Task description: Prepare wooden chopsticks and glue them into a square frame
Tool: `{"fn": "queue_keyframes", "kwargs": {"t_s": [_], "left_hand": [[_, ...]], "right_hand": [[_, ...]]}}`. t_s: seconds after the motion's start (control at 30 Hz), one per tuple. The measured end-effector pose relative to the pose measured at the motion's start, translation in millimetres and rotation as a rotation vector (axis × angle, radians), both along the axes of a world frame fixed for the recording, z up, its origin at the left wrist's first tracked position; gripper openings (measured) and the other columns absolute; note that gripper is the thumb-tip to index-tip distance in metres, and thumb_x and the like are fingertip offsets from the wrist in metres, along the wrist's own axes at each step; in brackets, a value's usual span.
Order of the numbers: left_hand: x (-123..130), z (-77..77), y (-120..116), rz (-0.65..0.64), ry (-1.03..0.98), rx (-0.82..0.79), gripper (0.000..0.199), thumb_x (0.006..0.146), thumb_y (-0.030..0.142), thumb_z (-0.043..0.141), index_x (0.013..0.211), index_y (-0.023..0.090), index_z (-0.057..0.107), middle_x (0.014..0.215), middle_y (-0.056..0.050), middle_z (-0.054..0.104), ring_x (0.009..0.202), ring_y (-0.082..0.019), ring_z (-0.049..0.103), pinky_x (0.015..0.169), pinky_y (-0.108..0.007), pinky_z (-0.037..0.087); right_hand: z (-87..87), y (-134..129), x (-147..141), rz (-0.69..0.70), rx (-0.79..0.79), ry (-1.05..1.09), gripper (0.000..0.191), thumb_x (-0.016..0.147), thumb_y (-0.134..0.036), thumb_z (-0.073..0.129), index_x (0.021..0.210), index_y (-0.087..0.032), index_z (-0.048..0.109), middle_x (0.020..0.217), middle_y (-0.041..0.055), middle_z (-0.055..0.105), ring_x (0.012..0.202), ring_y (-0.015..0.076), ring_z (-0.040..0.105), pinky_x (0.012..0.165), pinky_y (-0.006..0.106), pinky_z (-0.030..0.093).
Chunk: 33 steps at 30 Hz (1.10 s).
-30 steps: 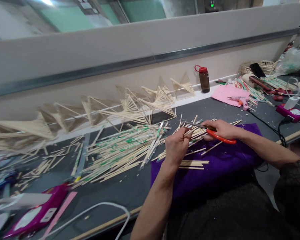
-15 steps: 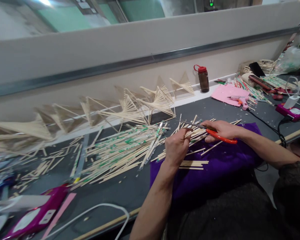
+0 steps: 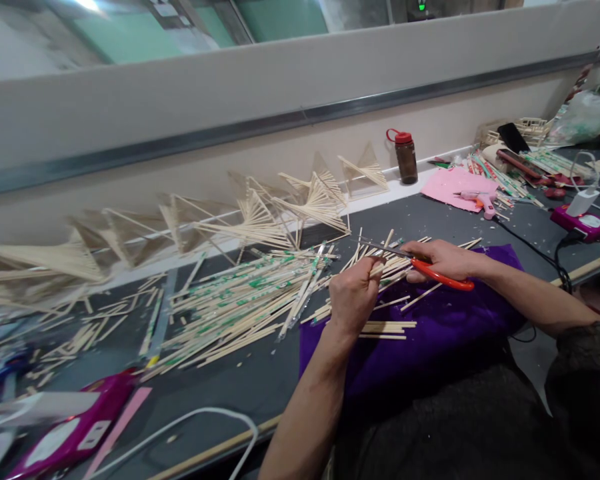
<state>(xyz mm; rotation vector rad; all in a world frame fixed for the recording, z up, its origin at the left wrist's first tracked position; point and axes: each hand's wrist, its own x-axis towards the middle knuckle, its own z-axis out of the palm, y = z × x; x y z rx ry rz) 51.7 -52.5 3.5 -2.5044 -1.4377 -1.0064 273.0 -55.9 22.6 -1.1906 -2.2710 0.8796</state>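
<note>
My right hand (image 3: 437, 260) is closed around the red handles of a pair of scissors (image 3: 443, 275). Their dark blades point left, past the top of my left hand. Closed in a fist, my left hand (image 3: 355, 290) grips a thin wooden stick (image 3: 377, 268), of which only a pale bit shows by the thumb; the rest is hidden. Loose wooden sticks (image 3: 397, 263) lie behind and between both hands. Several short sticks (image 3: 387, 327) rest on the purple cloth (image 3: 445, 333) just below my left hand.
Green-and-white wrapped sticks (image 3: 260, 287) cover the table to the left. Twisted stick models (image 3: 310, 207) line the wall. A brown bottle (image 3: 407, 160) with a red lid stands behind. A pink glue gun (image 3: 480, 199) and a magenta power strip (image 3: 583, 223) lie right, another power strip (image 3: 75, 427) front left.
Almost nothing differs. Both hands and the scissors keep the same place and hold; the whole view has only shifted very slightly.
</note>
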Motion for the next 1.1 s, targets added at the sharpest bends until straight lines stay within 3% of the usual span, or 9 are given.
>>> {"fn": "queue_keyframes", "kwargs": {"t_s": [0.27,0.47,0.63,0.77,0.9,1.1], "left_hand": [[1.7,-3.5,2.6,0.018,0.011,-0.010,0.029,0.089,0.029,0.044,0.088,0.018,0.071,0.071,-0.004,0.071,0.062,-0.015,0.063,0.059,-0.024,0.039],[4.1,-4.6,4.8,0.081,-0.006,-0.119,0.023,0.085,0.029,0.051,0.094,0.020,0.071,0.073,-0.003,0.072,0.063,-0.015,0.063,0.062,-0.024,0.041],[4.1,-1.4,2.5,0.107,-0.087,-0.156,0.024,0.086,0.033,0.051,0.093,0.019,0.070,0.068,-0.002,0.070,0.063,-0.015,0.064,0.062,-0.023,0.041],[2.4,1.2,0.5,0.078,-0.091,-0.161,0.024,0.086,0.029,0.049,0.093,0.020,0.070,0.067,-0.001,0.070,0.064,-0.015,0.064,0.062,-0.023,0.041],[1.9,2.0,-0.6,0.060,-0.051,-0.146,0.027,0.087,0.026,0.046,0.095,0.021,0.071,0.069,-0.002,0.071,0.066,-0.015,0.064,0.063,-0.024,0.041],[1.7,0.5,0.2,0.069,0.008,-0.099,0.025,0.087,0.024,0.048,0.095,0.022,0.072,0.084,-0.003,0.074,0.075,-0.016,0.067,0.066,-0.024,0.042]], "right_hand": [[-0.5,-2.4,-4.2,-0.056,0.014,0.004,0.039,0.077,-0.028,0.057,0.114,-0.019,0.060,0.084,0.0019,0.066,0.072,0.0156,0.054,0.070,0.029,0.039],[-4.7,-0.3,-7.2,-0.106,0.086,-0.057,0.035,0.079,-0.028,0.054,0.112,-0.019,0.060,0.074,-0.0002,0.061,0.065,0.0127,0.049,0.064,0.026,0.034],[-3.7,2.3,-6.5,-0.100,0.071,-0.089,0.048,0.079,-0.046,0.059,0.118,-0.019,0.056,0.079,0.0018,0.063,0.067,0.0148,0.051,0.065,0.028,0.036],[-4.3,4.4,-2.1,-0.035,0.082,-0.100,0.060,0.078,-0.059,0.058,0.124,-0.022,0.051,0.094,0.0050,0.066,0.080,0.0199,0.058,0.071,0.031,0.040],[-5.4,5.2,2.0,-0.004,0.060,-0.098,0.061,0.079,-0.063,0.056,0.125,-0.024,0.048,0.110,0.0057,0.066,0.093,0.0229,0.060,0.079,0.033,0.042],[-4.8,5.5,2.3,0.000,0.055,-0.119,0.060,0.079,-0.061,0.057,0.126,-0.025,0.048,0.112,0.0056,0.066,0.097,0.0243,0.061,0.081,0.034,0.042]]}}
